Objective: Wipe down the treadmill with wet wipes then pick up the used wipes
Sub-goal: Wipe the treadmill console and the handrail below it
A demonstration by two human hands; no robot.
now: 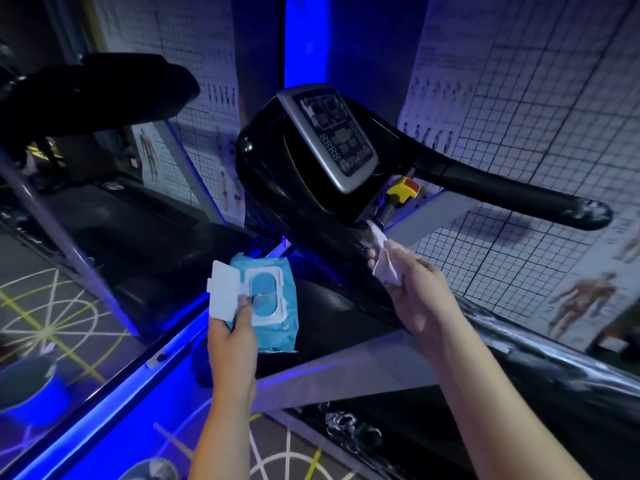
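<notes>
Gripping in the left hand (231, 329), nearest the camera and below-left of the treadmill console (329, 136), a blue wipe pack (277, 327), with thumb curled over its face and white lid (223, 294) flipped open. Pinching in the right hand (417, 292), just below the console, a crumpled wet wipe (386, 268), with fingers bunched round it and upper tip touching the console's lower edge. Farther off, at the console's lower right corner: yellow safety key (403, 190).

Glossy black plastic treadmill console (277, 174), crinkly plastic wipes pack (277, 327), soft cloth-like wipe (386, 268)
</notes>
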